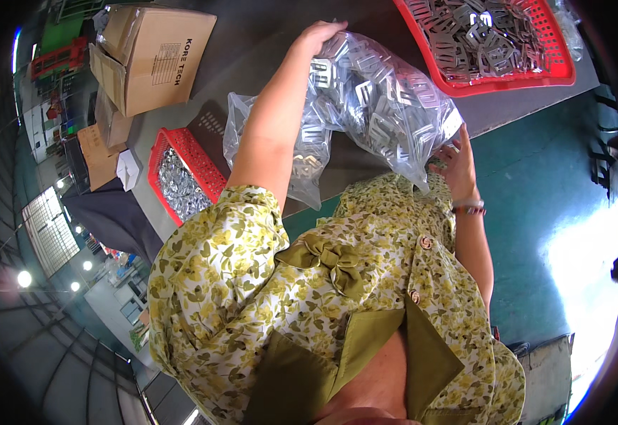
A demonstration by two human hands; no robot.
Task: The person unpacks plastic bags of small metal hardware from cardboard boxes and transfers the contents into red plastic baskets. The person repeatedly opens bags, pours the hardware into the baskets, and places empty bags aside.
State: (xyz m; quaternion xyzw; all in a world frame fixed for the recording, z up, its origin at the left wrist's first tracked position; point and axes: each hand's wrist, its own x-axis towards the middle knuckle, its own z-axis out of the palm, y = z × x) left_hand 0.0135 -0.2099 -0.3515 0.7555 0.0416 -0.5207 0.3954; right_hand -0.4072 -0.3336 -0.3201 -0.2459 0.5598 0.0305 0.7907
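Observation:
A clear plastic bag [394, 106] full of flat, slotted metal pieces lies at the table's near edge, partly over it. My left hand [323, 34] reaches across to its far left corner, fingers closed on the plastic. At the near right end, beside a white label, my right hand [459, 166] grips the bag's edge with bent fingers and thumb; some fingertips are hidden. A second clear bag [309, 166] of similar metal pieces sits to the left, partly covered by my left forearm.
A large red basket [465, 91] heaped with slotted metal pieces stands far right on the grey table [252, 42]. A smaller red basket [199, 159] with shiny metal parts is at the left, near an open cardboard box [153, 64]. Green floor [528, 149] lies beyond the table edge.

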